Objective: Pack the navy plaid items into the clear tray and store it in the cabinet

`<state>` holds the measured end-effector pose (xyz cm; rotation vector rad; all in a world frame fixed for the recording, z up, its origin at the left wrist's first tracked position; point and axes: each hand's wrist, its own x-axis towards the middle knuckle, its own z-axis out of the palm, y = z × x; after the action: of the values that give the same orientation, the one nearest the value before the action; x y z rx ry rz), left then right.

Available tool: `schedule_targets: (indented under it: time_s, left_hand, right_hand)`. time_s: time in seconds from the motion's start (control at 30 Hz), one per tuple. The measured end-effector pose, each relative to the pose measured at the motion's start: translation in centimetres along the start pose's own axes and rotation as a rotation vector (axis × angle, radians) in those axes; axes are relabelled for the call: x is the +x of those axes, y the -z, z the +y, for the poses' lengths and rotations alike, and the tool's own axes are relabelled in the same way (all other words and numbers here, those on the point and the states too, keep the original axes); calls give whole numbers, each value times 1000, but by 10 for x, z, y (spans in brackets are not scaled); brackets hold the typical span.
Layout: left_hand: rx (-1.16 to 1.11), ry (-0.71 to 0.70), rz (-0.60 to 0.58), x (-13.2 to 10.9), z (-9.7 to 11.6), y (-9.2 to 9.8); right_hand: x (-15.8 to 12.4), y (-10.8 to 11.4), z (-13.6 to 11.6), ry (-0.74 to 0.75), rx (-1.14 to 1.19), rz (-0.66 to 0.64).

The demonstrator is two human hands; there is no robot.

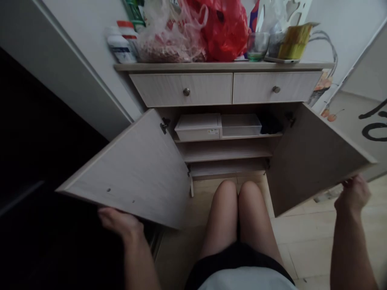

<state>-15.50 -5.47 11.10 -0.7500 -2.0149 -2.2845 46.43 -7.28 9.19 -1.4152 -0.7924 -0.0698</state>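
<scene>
A pale wood-grain cabinet stands in front of me with both doors swung wide. My left hand (122, 223) is at the edge of the left cabinet door (130, 169), gripping it with the fingers partly hidden behind the panel. At the other side, my right hand (353, 196) is closed at the edge of the right cabinet door (317, 161), its fingertips partly out of sight. Inside, the upper shelf carries a white drawer box (198, 127), a clear plastic box (241, 125) and a dark item (269, 123) that I cannot make out.
Two drawers (184, 89) with round knobs sit above the opening. Crowding the cabinet top are a red plastic bag (225, 34), a translucent bag (166, 44), white bottles (121, 48), a glass (257, 46) and a yellow packet (294, 42). My knees (238, 197) are close to the lowest shelf.
</scene>
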Motion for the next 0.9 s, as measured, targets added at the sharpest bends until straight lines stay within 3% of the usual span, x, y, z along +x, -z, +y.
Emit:
schedule_targets:
  time_s: [0.07,0.1,0.2,0.3,0.5,0.63,0.77,0.9]
  left_hand:
    - [3,-38,-2,-17,-10,2]
    - [3,-57,-20,-25,-14,2]
    - [11,-118,-122,-46,-24,-6]
    - [5,-209,-271,-63,-26,-27]
    - [-77,-281,-632,-100,-11,-97]
    - [-54,-330,-826,-124,9,-158]
    - [96,-347,-894,-139,30,-215]
    - [223,-376,-897,-143,43,-251]
  right_hand:
    - [-20,-12,-10,-129,50,57]
    - [-29,-20,-17,-144,72,19]
    - [-49,-53,-35,-84,132,-159]
    - [-62,-97,-51,-30,216,-352]
    - [-72,-198,-80,-50,267,-562]
    - [-69,-246,-94,-41,240,-601]
    - [-64,-274,-98,-55,184,-621]
    - [-57,-300,-98,-41,128,-631]
